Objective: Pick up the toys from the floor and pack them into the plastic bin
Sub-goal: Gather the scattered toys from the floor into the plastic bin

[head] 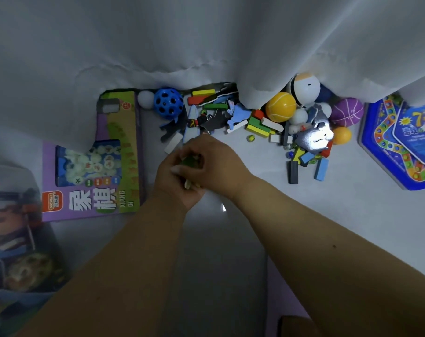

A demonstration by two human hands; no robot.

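Head view: both hands meet at the centre, low over the pale floor [267, 166]. The left hand [176, 183] has its fingers curled around small toy pieces [189, 161], a green one and a pale one showing between the fingers; the right hand [211, 161] lies over them from the 3 o'clock side with fingers bent onto the same pieces, though whether it truly grips them cannot be told. At 12 to 1 o'clock a heap of loose toys lies on the floor under the hem of a white curtain [206, 40]: coloured wooden blocks [257, 124], a blue holed ball [168, 102], a yellow ball [280, 107], a purple ball [347, 112], an orange ball [341, 135] and flat puzzle pieces [314, 136]. At 9 o'clock a purple chess box [90, 164] shows round white pieces through its window. At 3 o'clock sits a blue hexagonal game tin [386, 152]. At 8 o'clock the blurred plastic bin [14, 251] holds coloured contents too indistinct to name.
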